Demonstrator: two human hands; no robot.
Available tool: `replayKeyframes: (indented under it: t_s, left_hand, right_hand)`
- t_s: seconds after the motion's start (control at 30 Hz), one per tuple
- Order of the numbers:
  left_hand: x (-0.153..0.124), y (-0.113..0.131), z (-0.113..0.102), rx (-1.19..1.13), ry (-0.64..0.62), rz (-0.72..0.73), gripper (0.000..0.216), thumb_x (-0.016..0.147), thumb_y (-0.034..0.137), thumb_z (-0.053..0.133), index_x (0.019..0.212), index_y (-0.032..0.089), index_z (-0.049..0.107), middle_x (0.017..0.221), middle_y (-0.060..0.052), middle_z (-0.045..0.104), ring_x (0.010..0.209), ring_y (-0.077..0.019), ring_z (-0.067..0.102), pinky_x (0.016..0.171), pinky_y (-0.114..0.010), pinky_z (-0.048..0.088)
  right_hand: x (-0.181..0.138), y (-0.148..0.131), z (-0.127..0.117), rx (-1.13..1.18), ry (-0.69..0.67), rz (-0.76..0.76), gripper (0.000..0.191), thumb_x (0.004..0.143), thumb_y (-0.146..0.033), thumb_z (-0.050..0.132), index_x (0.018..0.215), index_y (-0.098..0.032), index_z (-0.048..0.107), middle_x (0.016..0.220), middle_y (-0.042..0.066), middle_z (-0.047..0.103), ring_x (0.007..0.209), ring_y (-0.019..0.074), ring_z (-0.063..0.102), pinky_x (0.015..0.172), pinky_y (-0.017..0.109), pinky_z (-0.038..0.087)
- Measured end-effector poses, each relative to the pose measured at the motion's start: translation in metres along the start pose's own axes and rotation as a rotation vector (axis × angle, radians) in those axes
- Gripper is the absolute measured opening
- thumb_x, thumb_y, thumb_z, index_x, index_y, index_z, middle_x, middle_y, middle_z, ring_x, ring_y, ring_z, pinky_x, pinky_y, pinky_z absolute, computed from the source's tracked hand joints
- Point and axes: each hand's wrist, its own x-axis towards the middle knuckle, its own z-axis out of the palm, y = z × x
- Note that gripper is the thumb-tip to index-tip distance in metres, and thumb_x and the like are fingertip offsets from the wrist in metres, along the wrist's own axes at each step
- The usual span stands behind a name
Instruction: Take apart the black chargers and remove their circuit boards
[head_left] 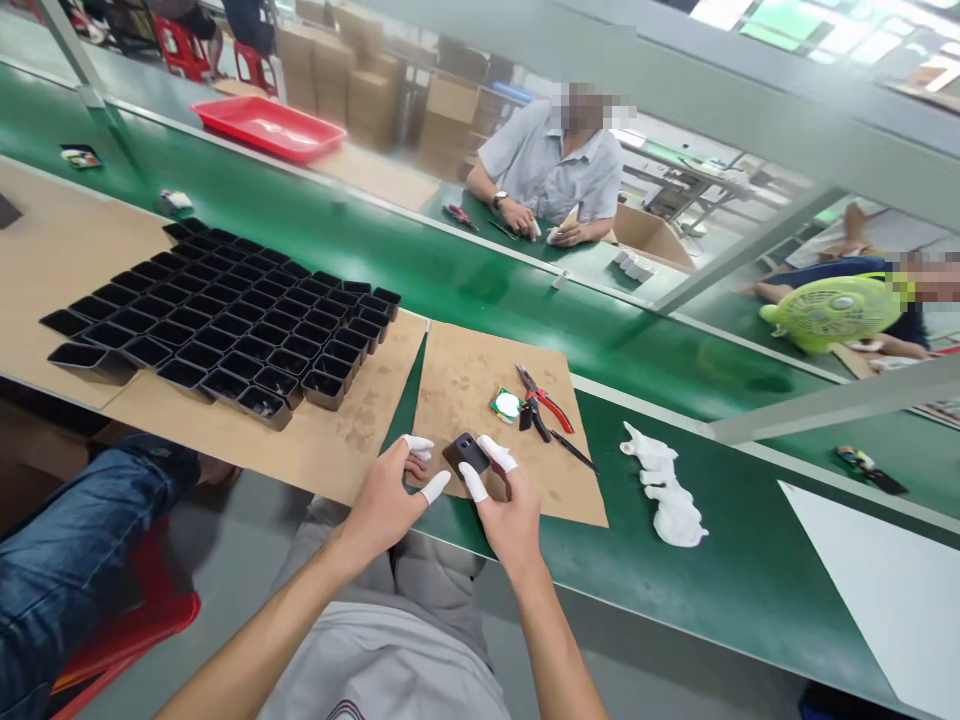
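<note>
Between the thumb and fingers of my right hand [504, 490] is a small black plastic case [471, 452], held above the brown cardboard sheet [517, 500]. White finger cots cover several of my fingertips. My left hand [397, 490] is to the left of the case, thumb and fingers apart, with nothing between them. Beyond my hands lie a small green circuit board [508, 405] with a white round face and red-and-black long-nose pliers [541, 402]. A thin black tool [574, 451], perhaps tweezers, rests beside the pliers.
Rows of open black boxes [225, 320] cover cardboard on the left. A crumpled white cloth-like bundle [664, 485] and a white board [877, 580] lie on the right. Across the green bench, a co-worker [551, 160] works near a red tray [270, 128]. A green fan [840, 305] stands at right.
</note>
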Motion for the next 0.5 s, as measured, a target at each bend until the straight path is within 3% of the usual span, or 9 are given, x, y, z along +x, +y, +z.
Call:
replayKeyframes:
  t_s: [0.17,0.3,0.5]
  left_hand:
    - [0.001,-0.005,0.002,0.004,0.012,0.044,0.034,0.094,0.039,0.081,0.12,0.022,0.068,0.107,-0.007,0.079,0.092,-0.022,0.077,0.091,-0.041,0.067]
    - [0.002,-0.005,0.002,0.012,0.013,0.066,0.03,0.094,0.037,0.08,0.116,0.022,0.069,0.105,-0.006,0.08,0.091,-0.0222,0.078,0.089,-0.039,0.067]
    - [0.002,-0.005,0.004,0.003,0.031,0.095,0.031,0.094,0.04,0.081,0.116,0.021,0.07,0.104,-0.006,0.079,0.09,-0.022,0.078,0.088,-0.039,0.067]
  right_hand:
    - [-0.007,0.001,0.003,0.004,-0.024,-0.063,0.03,0.11,-0.026,0.073,0.139,-0.024,0.081,0.135,0.016,0.082,0.125,0.0284,0.083,0.107,0.044,0.071]
    - [-0.013,0.001,0.007,-0.013,-0.035,-0.088,0.03,0.112,-0.024,0.07,0.138,-0.028,0.083,0.144,0.017,0.078,0.126,0.0288,0.083,0.105,0.043,0.071]
    - [0.001,-0.007,0.0,0.024,0.03,-0.084,0.021,0.111,-0.024,0.072,0.127,-0.022,0.084,0.125,0.014,0.083,0.119,0.0269,0.084,0.103,0.041,0.071]
